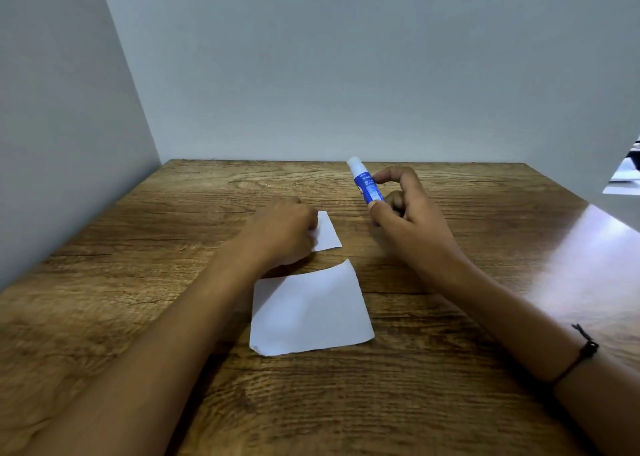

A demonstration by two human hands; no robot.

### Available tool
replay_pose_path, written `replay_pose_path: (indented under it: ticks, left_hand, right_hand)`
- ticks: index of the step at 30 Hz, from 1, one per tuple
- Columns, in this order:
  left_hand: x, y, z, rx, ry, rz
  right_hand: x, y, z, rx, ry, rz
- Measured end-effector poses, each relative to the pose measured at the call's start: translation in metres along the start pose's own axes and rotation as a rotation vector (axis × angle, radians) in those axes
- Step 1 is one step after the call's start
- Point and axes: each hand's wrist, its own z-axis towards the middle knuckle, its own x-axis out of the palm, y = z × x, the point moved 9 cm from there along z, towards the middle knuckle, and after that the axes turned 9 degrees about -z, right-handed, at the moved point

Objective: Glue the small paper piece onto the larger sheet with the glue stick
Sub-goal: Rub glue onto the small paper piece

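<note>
Your right hand (405, 209) grips the glue stick (365, 183), white cap apparently on. Your left hand (284, 230) is closed over the small paper (329, 232), just beyond the larger sheet (308, 313), not touching it. Nothing looks glued yet. The worktop (415, 403) has open room; walls close the left and back.
</note>
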Motion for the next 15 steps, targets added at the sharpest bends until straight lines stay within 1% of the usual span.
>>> replay_pose_path:
  ticks: [4, 6, 8, 11, 15]
  left_hand:
    - [0.005, -0.01, 0.002, 0.042, -0.011, -0.1]
    - [0.008, -0.015, 0.003, 0.073, -0.015, -0.107]
    - [0.011, -0.017, 0.003, 0.089, -0.009, -0.108]
    - [0.015, -0.017, 0.005, 0.109, -0.001, -0.131]
    - [0.015, -0.024, 0.006, 0.179, -0.008, -0.132]
  right_hand:
    - [-0.004, -0.015, 0.005, 0.13, -0.068, 0.232]
    - [-0.005, -0.021, 0.006, 0.195, -0.091, 0.359]
    - [-0.009, -0.022, 0.008, 0.214, -0.114, 0.456]
    - [-0.018, -0.015, 0.013, 0.168, -0.128, 0.401]
    - [-0.018, 0.007, 0.027, 0.036, -0.068, 0.154]
